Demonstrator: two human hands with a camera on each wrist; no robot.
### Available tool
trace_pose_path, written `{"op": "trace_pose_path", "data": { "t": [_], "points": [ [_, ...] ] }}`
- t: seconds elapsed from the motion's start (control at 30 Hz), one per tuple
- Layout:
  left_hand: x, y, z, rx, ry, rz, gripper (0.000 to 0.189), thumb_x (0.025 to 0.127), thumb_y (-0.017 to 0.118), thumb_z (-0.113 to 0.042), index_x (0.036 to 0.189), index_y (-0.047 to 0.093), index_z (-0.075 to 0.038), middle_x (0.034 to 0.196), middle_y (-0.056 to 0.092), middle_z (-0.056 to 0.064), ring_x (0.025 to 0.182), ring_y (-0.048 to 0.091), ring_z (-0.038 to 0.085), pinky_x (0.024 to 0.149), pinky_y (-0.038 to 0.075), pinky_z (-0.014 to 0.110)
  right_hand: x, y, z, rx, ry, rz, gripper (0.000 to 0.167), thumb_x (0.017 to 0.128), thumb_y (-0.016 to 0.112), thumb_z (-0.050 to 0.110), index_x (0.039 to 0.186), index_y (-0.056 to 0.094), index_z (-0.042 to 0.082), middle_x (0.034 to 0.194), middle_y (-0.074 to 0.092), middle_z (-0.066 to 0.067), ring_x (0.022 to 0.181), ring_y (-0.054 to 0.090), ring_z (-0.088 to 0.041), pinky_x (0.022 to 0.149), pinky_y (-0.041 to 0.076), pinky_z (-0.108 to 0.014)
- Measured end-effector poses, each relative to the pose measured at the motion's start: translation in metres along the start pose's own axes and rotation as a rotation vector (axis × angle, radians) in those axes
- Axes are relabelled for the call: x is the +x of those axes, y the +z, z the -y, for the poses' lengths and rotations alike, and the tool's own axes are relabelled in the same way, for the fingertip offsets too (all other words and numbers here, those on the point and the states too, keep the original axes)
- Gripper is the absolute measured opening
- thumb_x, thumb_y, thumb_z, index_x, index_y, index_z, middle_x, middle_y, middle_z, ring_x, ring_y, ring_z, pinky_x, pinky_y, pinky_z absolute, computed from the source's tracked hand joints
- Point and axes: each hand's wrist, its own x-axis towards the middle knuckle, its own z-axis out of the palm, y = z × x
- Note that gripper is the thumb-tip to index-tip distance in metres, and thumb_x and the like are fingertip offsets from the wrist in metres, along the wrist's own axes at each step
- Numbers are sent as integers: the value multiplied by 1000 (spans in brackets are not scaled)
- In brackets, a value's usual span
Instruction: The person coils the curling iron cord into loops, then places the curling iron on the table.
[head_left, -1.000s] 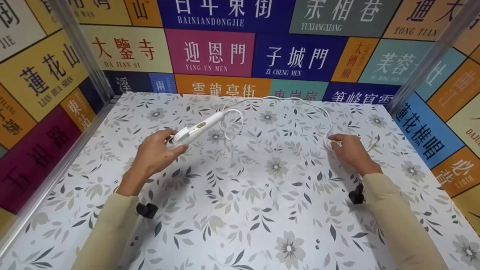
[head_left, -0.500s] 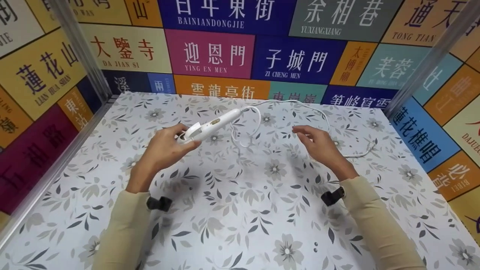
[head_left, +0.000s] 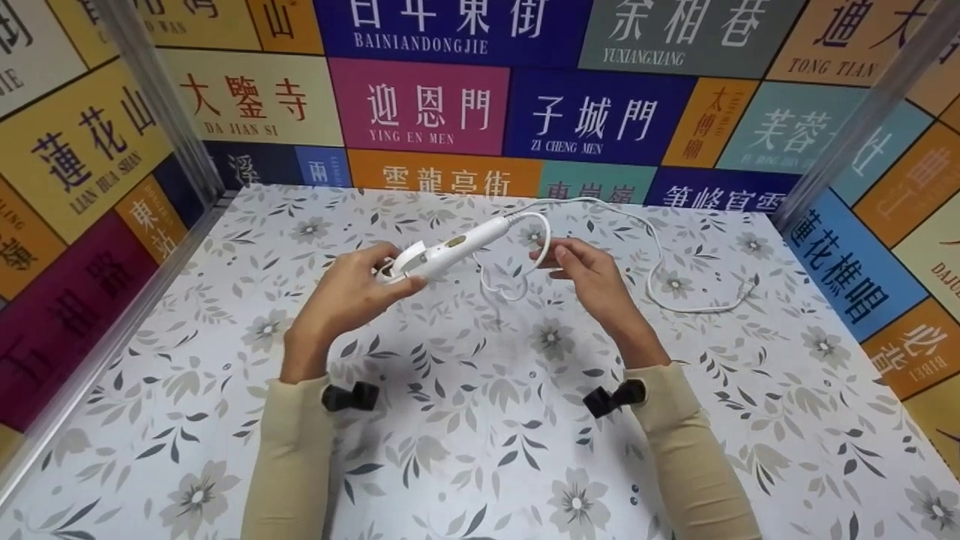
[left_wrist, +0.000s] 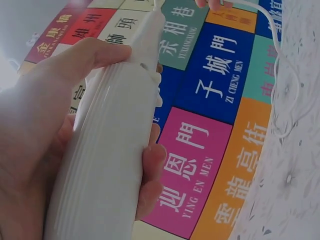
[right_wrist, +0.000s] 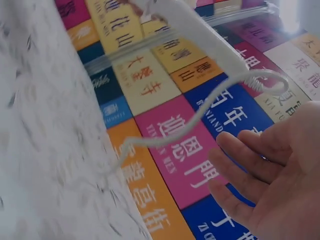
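My left hand [head_left: 349, 289] grips one end of a white corded hair iron [head_left: 466, 241], which has a gold switch and a raised clamp-like part near the fingers. In the left wrist view, thumb and fingers wrap around its ribbed white body [left_wrist: 107, 135]. The iron tilts up to the right, above the table. From its far end the white cord [head_left: 654, 240] loops down. My right hand [head_left: 596, 281] is close to that loop, fingers loosely bent. The right wrist view has the hand [right_wrist: 272, 180] palm showing, apart from the cord [right_wrist: 200, 117].
The table [head_left: 480, 450] has a white floral cover. The cord runs along its back edge and curves to the right, ending at what looks like a plug [head_left: 746, 289]. Panels with colourful lettering [head_left: 420, 105] stand behind and at both sides.
My right hand has let go of the cord at the right and moved left, close to the loop by the iron. My left hand has carried the iron rightward.
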Motion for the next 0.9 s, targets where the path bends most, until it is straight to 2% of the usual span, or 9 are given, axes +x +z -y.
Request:
{"op": "trace_pose_path", "data": {
  "t": [0.1, 0.2, 0.27, 0.33, 0.47, 0.57, 0.67, 0.77, 0.9],
  "points": [
    [2, 3, 2, -22, 5, 9, 44, 87, 73, -47, 118, 64, -17, 105, 68, 7, 80, 56, 22, 67, 46, 33, 0, 7, -1, 56, -10, 17, 37, 109, 41, 23, 136, 58, 6, 129, 66, -17, 122, 61, -24, 106, 47, -42],
    [5, 4, 4, -49, 15, 17, 42, 86, 74, -46, 115, 65, -17, 103, 69, 7, 77, 59, 22, 65, 48, 33, 0, 14, -2, 66, -38, 60, 39, 109, 39, 24, 138, 58, 5, 130, 66, -17, 123, 61, -21, 108, 43, -46],
    [6, 4, 5, -60, 15, 19, 41, 85, 75, -47, 113, 66, -18, 103, 69, 6, 78, 61, 22, 65, 49, 33, 0, 19, -3, 76, -65, 117, 42, 109, 37, 26, 137, 59, 4, 131, 66, -16, 124, 61, -22, 110, 41, -50],
    [6, 2, 4, -68, 13, 18, 40, 84, 77, -46, 112, 67, -20, 104, 70, 5, 80, 62, 22, 67, 49, 34, -1, 24, -2, 88, -91, 190, 44, 109, 35, 29, 135, 61, 6, 131, 68, -12, 125, 61, -19, 111, 39, -49],
    [6, -2, 2, -64, 43, 18, 39, 85, 76, -46, 114, 67, -21, 104, 70, 5, 83, 62, 22, 70, 49, 35, -4, 35, -1, 231, -180, 341, 49, 109, 32, 28, 131, 60, -4, 118, 74, -6, 118, 66, -19, 110, 41, -42],
    [5, -5, 0, -66, 72, 24, 38, 89, 72, -45, 118, 66, -22, 103, 70, 5, 82, 61, 22, 71, 49, 36, -5, 42, 0, 332, -256, 417, 56, 111, 27, 29, 125, 57, -17, 103, 75, -5, 103, 71, -20, 101, 48, -37],
    [3, -7, 1, -84, 75, 38, 36, 92, 69, -43, 121, 64, -22, 101, 68, 6, 83, 60, 23, 72, 48, 37, -9, 48, 3, 286, -277, 434, 69, 110, 25, 41, 118, 61, -17, 87, 72, 0, 82, 69, -15, 82, 55, -31],
    [0, -9, 4, -94, 78, 31, 36, 94, 65, -43, 122, 63, -20, 100, 66, 8, 83, 58, 24, 71, 47, 36, -14, 53, 6, 206, -245, 395, 75, 105, 31, 54, 110, 68, -11, 70, 62, 4, 63, 59, -11, 62, 50, -27],
    [-2, -12, 7, -110, 91, 5, 36, 96, 63, -44, 119, 63, -16, 97, 64, 10, 81, 56, 24, 69, 46, 34, -16, 57, 10, 215, -223, 348, 68, 105, 39, 49, 106, 67, -12, 61, 49, 4, 53, 45, -15, 53, 41, -28]
  ]
}}
